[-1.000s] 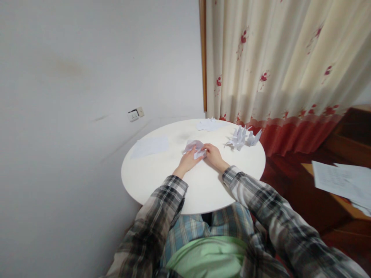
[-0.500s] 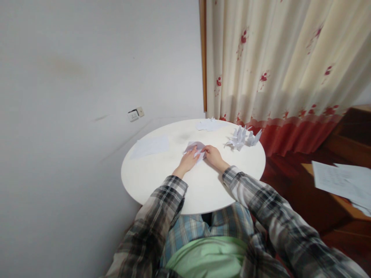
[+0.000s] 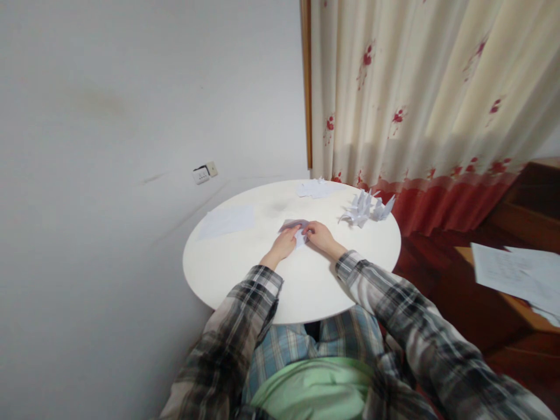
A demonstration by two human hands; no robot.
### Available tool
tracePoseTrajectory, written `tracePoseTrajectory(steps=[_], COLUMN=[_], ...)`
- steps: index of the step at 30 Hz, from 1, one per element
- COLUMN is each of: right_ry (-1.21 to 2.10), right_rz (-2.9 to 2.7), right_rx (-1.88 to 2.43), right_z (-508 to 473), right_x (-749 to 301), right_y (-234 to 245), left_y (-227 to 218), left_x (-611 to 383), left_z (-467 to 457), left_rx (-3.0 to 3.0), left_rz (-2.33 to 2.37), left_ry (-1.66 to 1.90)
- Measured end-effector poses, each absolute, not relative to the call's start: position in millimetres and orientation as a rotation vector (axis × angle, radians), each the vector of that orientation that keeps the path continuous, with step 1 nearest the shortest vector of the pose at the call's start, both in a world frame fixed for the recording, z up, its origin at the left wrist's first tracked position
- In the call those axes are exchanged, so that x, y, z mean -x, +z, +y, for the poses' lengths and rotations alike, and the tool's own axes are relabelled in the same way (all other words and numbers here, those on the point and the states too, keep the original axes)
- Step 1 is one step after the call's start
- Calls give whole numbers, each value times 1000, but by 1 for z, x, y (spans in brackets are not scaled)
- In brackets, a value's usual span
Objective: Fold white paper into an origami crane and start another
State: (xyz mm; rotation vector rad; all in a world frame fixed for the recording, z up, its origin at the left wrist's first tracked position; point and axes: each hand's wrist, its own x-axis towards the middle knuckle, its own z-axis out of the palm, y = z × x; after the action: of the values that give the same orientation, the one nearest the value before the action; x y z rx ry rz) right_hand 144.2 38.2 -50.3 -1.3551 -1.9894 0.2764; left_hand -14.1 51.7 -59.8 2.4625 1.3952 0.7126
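A small folded piece of white paper (image 3: 296,226) lies on the round white table (image 3: 245,274), near its middle. My left hand (image 3: 284,244) presses on the paper's left side, fingers curled over it. My right hand (image 3: 319,236) pinches the paper's right edge with its fingertips. The two hands almost touch over the paper, and part of the sheet is hidden under them.
A flat white sheet (image 3: 226,221) lies at the table's left. More paper pieces (image 3: 315,188) sit at the far edge, and several folded paper figures (image 3: 366,207) at the right. A flowered curtain (image 3: 420,105) hangs behind; papers (image 3: 516,273) lie on wooden furniture at the right.
The paper stood up in a rounded shape a second ago and now lies flatter on the table. Both hands have drawn closer together over it.
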Motion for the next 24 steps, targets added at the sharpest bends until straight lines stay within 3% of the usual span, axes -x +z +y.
tracePoseTrajectory(steps=[24], right_ry=[230], right_rz=[-1933], right_rx=[1481], right_z=[42], right_x=[-146], right_y=[-53], left_y=[-55], left_x=[10], left_z=[43], left_rx=[-2439], left_rz=[1176], left_ry=[660])
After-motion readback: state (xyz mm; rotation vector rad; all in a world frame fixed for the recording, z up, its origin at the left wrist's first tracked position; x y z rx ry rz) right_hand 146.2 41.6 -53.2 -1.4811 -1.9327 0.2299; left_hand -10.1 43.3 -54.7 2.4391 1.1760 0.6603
